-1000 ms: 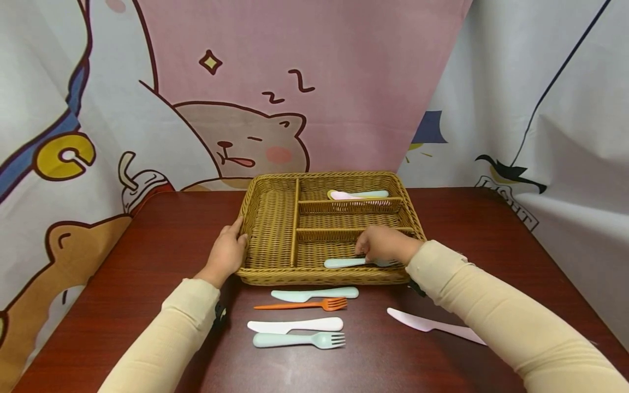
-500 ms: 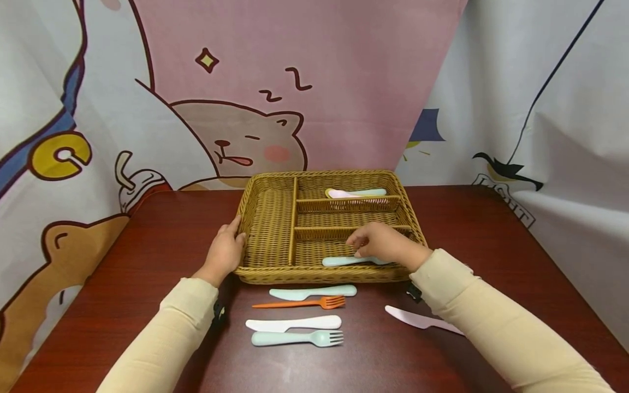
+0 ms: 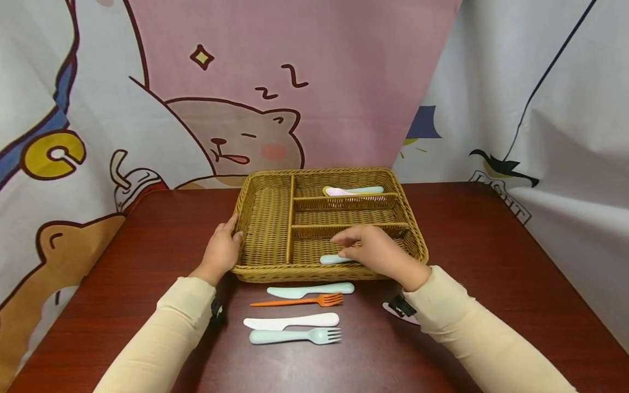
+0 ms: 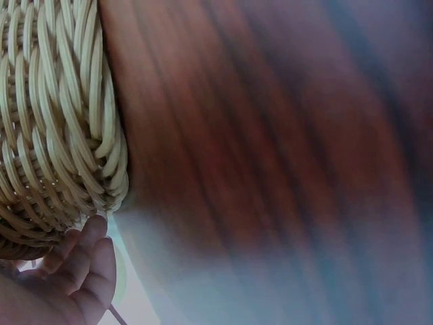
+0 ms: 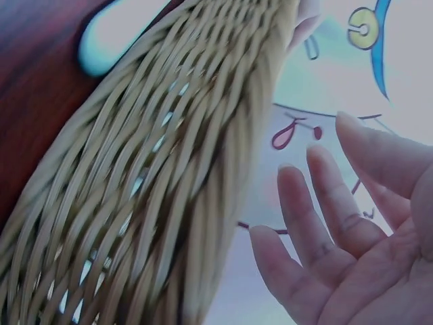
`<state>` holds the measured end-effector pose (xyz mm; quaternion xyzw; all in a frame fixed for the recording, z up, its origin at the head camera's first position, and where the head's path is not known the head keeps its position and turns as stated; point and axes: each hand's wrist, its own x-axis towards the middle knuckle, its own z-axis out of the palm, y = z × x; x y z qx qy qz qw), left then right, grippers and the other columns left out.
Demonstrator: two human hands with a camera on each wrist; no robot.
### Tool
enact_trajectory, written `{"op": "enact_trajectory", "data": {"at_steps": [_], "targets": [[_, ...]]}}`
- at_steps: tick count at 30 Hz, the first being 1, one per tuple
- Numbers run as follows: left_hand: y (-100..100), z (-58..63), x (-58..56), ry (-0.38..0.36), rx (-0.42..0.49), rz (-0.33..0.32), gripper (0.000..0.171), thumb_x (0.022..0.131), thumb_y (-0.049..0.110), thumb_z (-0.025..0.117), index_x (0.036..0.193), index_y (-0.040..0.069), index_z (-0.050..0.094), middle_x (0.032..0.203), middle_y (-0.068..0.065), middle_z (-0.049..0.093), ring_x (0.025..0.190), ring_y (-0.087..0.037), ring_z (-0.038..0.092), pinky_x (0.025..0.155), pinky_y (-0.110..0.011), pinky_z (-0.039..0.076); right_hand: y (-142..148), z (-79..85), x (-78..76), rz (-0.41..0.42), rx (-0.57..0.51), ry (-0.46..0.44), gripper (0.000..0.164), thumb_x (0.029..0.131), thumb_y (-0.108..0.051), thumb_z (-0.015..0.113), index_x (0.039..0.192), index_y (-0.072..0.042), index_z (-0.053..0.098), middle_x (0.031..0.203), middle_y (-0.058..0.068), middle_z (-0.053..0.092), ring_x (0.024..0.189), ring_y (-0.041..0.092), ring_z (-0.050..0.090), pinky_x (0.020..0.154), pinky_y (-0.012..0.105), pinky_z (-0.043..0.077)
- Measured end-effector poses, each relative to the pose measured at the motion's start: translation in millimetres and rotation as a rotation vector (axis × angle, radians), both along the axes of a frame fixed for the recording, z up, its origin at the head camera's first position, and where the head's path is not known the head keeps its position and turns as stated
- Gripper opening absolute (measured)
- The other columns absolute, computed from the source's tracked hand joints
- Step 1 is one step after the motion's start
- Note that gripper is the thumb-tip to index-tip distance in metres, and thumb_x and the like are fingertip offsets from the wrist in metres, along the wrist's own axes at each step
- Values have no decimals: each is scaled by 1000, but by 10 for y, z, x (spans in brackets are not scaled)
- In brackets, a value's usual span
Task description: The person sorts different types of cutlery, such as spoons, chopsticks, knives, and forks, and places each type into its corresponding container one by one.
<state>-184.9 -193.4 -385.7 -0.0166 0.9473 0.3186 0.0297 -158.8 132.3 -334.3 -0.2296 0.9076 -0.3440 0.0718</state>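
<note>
A wicker basket [image 3: 265, 218] with several compartments stands on the table. My left hand [image 3: 222, 252] rests against its left side, and in the left wrist view the fingers [image 4: 95, 271] lie by the woven wall. My right hand [image 3: 375, 252] hovers over the front right compartment, fingers loosely extended. Nothing is between those fingers in the right wrist view. Below the hand, the handle of a pale blue fork [image 3: 331, 259] shows in that compartment; the hand hides its tines. In the back compartment lie a pink spoon [image 3: 336, 192] and others in yellow and pale green.
In front of the basket lie a pale green knife [image 3: 309, 290], an orange fork [image 3: 295, 301], a white knife [image 3: 290, 322] and a pale green fork [image 3: 295, 336]. A pink knife [image 3: 397, 313] is mostly hidden under my right wrist. A printed curtain [image 3: 354, 109] hangs behind.
My right hand has let go of the pale blue fork, risen and shifted left over the compartment. Its forearm now covers more of the pink knife. The left hand stays at the basket.
</note>
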Motion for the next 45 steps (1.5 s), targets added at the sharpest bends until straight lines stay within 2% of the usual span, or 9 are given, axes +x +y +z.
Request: {"op": "enact_trajectory", "data": {"at_steps": [4, 10, 14, 20, 26, 34, 37, 42, 45], "targets": [[-14, -3, -3, 2, -1, -3, 56, 106, 17, 37, 156, 6, 13, 143, -29, 34, 96, -36, 56, 79, -47, 42, -61, 18, 122, -8, -38, 49, 27, 86, -8, 72, 113, -8, 72, 107, 8, 70, 99, 24, 64, 83, 41, 52], [-22, -5, -5, 5, -2, 2, 56, 106, 17, 37, 155, 5, 14, 142, -29, 35, 120, -43, 47, 97, -54, 40, -129, -27, 269, 21, -101, 78, 26, 86, -9, 73, 112, -7, 73, 107, 4, 70, 98, 22, 65, 81, 36, 53], [-24, 2, 0, 1, -2, 2, 56, 106, 17, 36, 155, 5, 13, 142, -29, 34, 118, -43, 48, 94, -53, 41, -182, -60, 355, 30, -108, 40, 25, 87, -12, 72, 112, -10, 73, 106, 1, 69, 98, 20, 64, 77, 31, 51], [-27, 17, 10, -6, 4, 2, 56, 106, 17, 36, 156, 6, 12, 143, -29, 34, 105, -38, 54, 83, -48, 42, -268, -100, 471, 23, -126, -48, 27, 87, -12, 72, 114, -13, 72, 112, -1, 68, 100, 18, 63, 79, 30, 52], [-25, 22, 4, -7, 8, 4, 56, 106, 17, 36, 156, 6, 12, 143, -29, 33, 116, -42, 49, 92, -52, 41, -341, -141, 549, 56, -138, -96, 25, 88, -12, 71, 114, -12, 72, 111, -2, 67, 104, 20, 62, 86, 40, 51], [-9, 19, -8, -7, 8, 4, 56, 106, 17, 36, 156, 6, 13, 143, -29, 34, 121, -42, 47, 97, -53, 40, -413, -232, 652, 140, -111, -55, 22, 87, -11, 72, 109, -11, 74, 105, -1, 69, 96, 17, 63, 75, 29, 50], [-2, 13, -11, -10, 9, 1, 56, 106, 17, 36, 156, 6, 13, 143, -29, 34, 119, -42, 48, 94, -52, 41, -457, -255, 695, 170, -75, -28, 22, 86, -11, 74, 107, -12, 74, 102, -3, 69, 86, 13, 61, 70, 27, 49], [-2, 5, -13, -12, 11, 2, 56, 106, 17, 36, 156, 6, 12, 143, -28, 34, 117, -41, 49, 91, -51, 42, -531, -290, 745, 204, -38, -27, 23, 85, -12, 75, 107, -13, 75, 100, -5, 68, 80, 6, 57, 70, 22, 46], [-5, 2, -12, -10, 13, 3, 56, 106, 18, 36, 156, 6, 12, 143, -28, 34, 118, -41, 49, 92, -52, 42, -564, -312, 768, 215, -38, -12, 22, 84, -12, 75, 106, -12, 75, 100, -4, 69, 85, 7, 59, 73, 21, 47]]}}
